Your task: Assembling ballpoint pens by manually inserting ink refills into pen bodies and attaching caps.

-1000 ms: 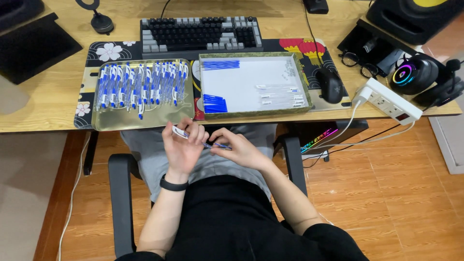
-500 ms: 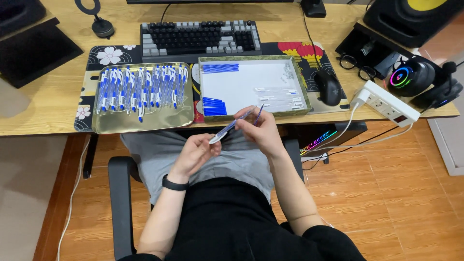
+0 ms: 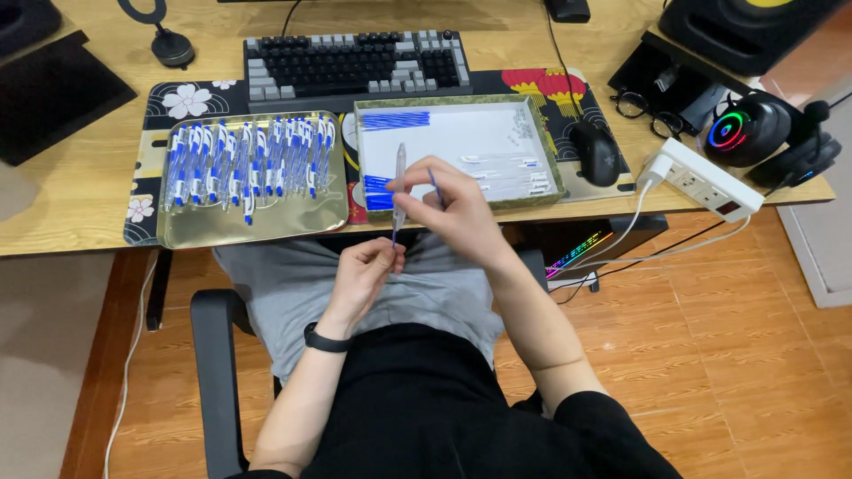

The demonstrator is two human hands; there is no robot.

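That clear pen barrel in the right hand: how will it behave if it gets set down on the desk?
The clear pen barrel looks like a thin, stiff plastic tube, so it is probably very light. Being round and smooth, it would likely roll on the bare desk. The walled tray should hold it better. The right hand pinches it upright.

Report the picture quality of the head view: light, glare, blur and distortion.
Head view: even, soft light, only faint shadows; mild sheen on the gold tray; keyboard and desk edges bow slightly from the wide lens; the clear pen barrel in the right hand looks a little soft; left hand sharp.
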